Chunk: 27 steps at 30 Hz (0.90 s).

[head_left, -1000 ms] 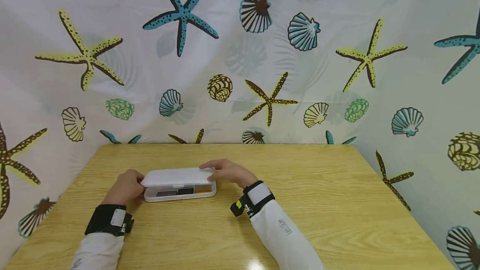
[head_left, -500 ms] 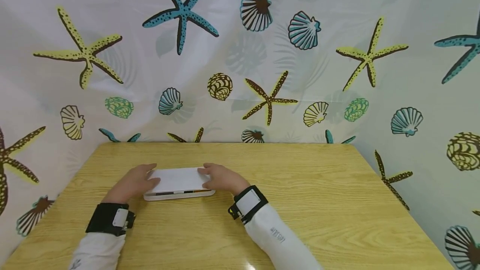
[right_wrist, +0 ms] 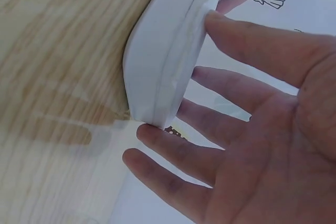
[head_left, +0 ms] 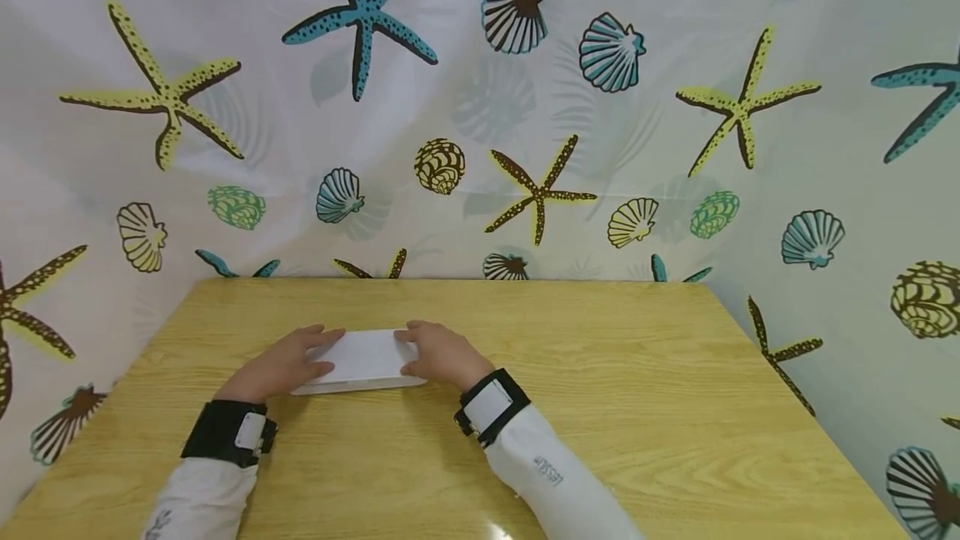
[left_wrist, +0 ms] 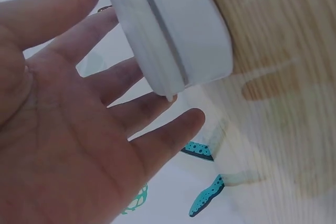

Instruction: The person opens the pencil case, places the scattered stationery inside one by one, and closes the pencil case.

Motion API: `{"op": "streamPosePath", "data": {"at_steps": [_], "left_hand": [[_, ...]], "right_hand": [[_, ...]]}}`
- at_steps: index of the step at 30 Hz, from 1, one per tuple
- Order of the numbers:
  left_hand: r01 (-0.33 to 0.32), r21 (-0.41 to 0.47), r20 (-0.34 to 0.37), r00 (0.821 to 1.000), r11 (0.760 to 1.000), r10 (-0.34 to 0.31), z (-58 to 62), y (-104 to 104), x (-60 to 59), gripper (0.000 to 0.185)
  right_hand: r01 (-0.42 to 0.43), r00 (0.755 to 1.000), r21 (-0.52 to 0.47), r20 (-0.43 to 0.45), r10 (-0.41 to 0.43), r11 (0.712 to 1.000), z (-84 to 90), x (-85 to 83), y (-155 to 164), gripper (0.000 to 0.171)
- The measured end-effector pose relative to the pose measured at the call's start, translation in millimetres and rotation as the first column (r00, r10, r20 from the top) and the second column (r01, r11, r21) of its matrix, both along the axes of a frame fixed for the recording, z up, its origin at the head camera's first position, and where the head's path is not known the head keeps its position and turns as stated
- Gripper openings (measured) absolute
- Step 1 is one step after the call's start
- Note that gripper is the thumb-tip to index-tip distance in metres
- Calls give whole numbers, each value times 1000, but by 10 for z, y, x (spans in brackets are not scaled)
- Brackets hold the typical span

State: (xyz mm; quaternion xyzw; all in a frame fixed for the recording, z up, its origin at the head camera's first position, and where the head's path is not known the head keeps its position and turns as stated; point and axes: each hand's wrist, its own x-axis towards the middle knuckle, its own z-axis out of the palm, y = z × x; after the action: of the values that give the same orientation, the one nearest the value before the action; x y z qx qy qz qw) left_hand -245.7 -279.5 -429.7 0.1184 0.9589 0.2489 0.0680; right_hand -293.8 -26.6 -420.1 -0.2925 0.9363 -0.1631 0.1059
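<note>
A white pencil case lies on the wooden table with its lid down, so its contents are hidden. Over the case's left end, my left hand rests on the lid with its fingers spread. My right hand touches the right end of the lid in much the same way. The left wrist view shows a narrow seam along the side of the case, with the extended fingers beside and above it. Seen from the right wrist, the thumb and spread fingertips meet the lid side of the case.
The table has a light wood grain and extends to the right and in front of the case. Behind its far edge hangs a white curtain printed with starfish and shells.
The case's lid, raised at the front a second ago, has come down flush. My left hand has moved from the case's left side onto the lid; the right has shifted slightly.
</note>
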Motion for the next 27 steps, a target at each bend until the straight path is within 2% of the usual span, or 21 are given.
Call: {"op": "streamPosePath", "data": {"at_steps": [10, 15, 19, 23, 27], "left_hand": [[-49, -15, 32, 998, 999, 50, 38, 96, -6, 59], [-78, -13, 61, 995, 997, 78, 9, 116, -2, 60], [-77, -2, 54, 996, 997, 77, 3, 142, -9, 60], [-49, -11, -4, 999, 999, 49, -4, 150, -9, 56], [-39, -24, -104, 994, 999, 36, 4, 220, -11, 54]], "right_hand": [[33, 999, 2, -6, -33, 999, 12, 24, 9, 61], [4, 999, -40, 33, -3, 999, -46, 4, 42, 61], [-17, 997, -96, 73, 24, 995, -39, -64, 132, 59], [3, 994, -170, 110, 16, 985, 63, -120, 285, 60], [54, 997, -189, 61, -43, 980, 211, -149, 471, 63]]}}
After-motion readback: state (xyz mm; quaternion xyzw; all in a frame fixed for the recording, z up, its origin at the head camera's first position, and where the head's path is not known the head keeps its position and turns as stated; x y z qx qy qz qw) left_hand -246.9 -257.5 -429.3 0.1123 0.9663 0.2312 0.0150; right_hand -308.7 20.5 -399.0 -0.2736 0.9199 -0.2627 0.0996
